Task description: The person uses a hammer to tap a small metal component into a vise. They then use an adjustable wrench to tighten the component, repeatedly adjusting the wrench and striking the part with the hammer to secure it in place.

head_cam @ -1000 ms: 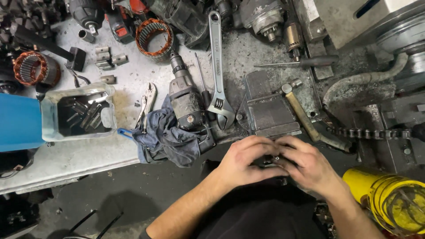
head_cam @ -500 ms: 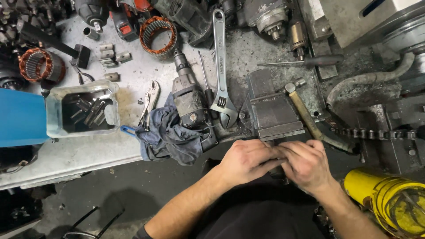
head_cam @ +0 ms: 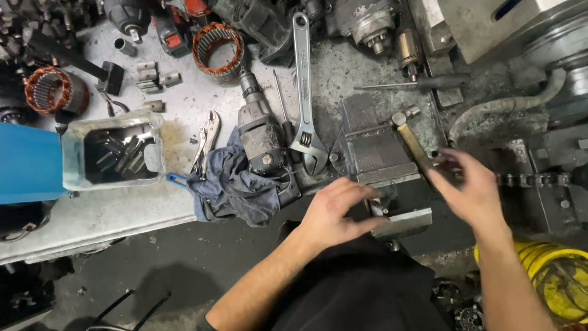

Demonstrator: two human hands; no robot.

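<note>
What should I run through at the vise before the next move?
1. Left hand at the vise gap: ok. It rests there, fingers over a small metal piece.
2. Piece seated between the jaws: cannot tell. The hand hides most of it.
3. Right hand gripping the vise handle: not ok. It is blurred, fingers spread, beside the handle's lower end and not closed on it.
4. Adjustable wrench close by: ok. It lies on the bench just left of the vise.
5. Rag apart from the jaws: ok. It lies bunched under the drill, left of the vise.
</note>
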